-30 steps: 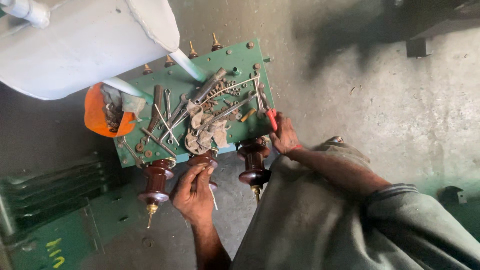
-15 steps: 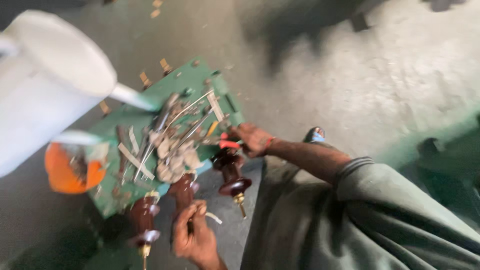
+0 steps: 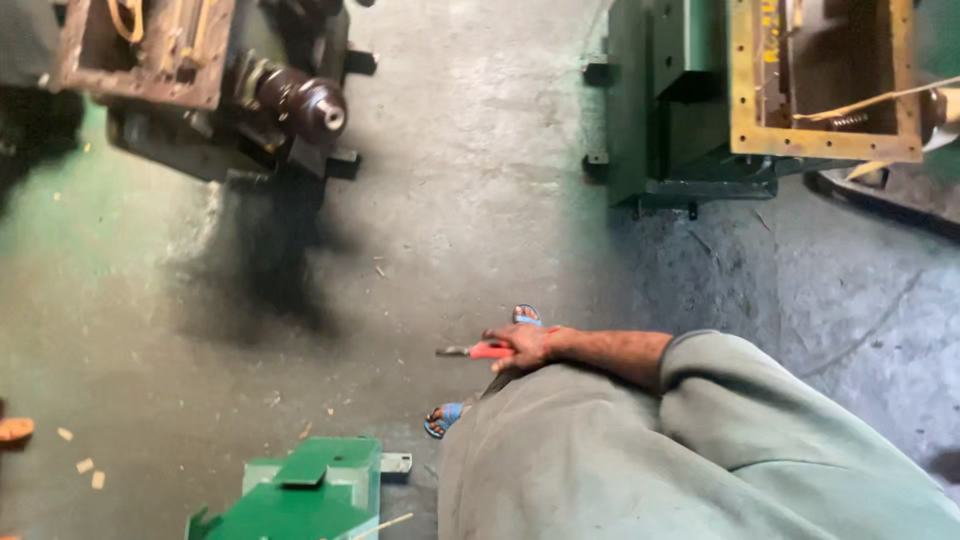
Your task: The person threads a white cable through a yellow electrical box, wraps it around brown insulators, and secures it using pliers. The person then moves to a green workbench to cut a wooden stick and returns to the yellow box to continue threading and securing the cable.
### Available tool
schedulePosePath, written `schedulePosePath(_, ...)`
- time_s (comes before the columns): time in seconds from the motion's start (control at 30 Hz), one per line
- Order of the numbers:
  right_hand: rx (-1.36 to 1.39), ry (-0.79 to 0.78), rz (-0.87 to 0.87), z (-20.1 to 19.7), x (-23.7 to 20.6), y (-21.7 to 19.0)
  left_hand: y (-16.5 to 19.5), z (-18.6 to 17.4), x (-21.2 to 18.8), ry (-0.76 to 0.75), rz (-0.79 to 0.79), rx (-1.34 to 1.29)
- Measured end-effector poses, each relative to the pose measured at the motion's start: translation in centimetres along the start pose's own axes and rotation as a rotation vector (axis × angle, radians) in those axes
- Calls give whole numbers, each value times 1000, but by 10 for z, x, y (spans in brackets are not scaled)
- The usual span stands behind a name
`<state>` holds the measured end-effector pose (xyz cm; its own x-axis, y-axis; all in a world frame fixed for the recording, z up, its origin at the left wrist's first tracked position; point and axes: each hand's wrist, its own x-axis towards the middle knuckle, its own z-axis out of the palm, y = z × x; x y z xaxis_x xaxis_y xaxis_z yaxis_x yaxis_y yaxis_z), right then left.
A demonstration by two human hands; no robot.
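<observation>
Nearest to me is my own grey-green shirt point(image 3: 690, 460), filling the lower right of the view, and out of its sleeve my right hand point(image 3: 525, 345) reaches across, curled shut around the red handles of a pair of pliers point(image 3: 478, 351) whose dark metal nose points left over the stained concrete floor point(image 3: 450, 180). My left hand is out of sight, so I cannot tell whether it is spread or closed. Just under the pliers my feet show in blue sandals point(image 3: 443, 418), one toe near the shirt hem and the other peeking out above my wrist. At the bottom edge, just left of my feet, sits the green painted metal cover plate point(image 3: 315, 490) with a thin rod lying across its corner; small wood chips lie scattered on the floor well to its left. To carry the pliers well I judge I should keep the handles squeezed and the nose angled away from my legs while I watch my footing on the gritty floor. Farther off, at upper left, a rusty brown open tank point(image 3: 150, 50) carries a dark brown ribbed porcelain bushing point(image 3: 300, 100) jutting sideways; at upper right stands a green steel tank with a yellow rim point(image 3: 740, 100).
</observation>
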<state>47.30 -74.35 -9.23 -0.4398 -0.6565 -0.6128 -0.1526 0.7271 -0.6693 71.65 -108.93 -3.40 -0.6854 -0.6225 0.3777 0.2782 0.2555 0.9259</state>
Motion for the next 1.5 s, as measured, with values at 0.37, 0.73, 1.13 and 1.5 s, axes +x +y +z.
schedulePosePath(0.37,-195,1567,620,-158,-148,214,-24,178,99,-269,-222,-299)
schedulePosePath(0.73,-241,1513,970,-199,-179,290,-27,439,213,-328,-408,-468)
schedulePosePath(1.13,21,1605,1229,-314,-173,227,-19,793,377,-767,-611,-534)
schedulePosePath(1.5,1024,1153,-293,-594,9,233,-73,1029,400,-995,-901,-894)
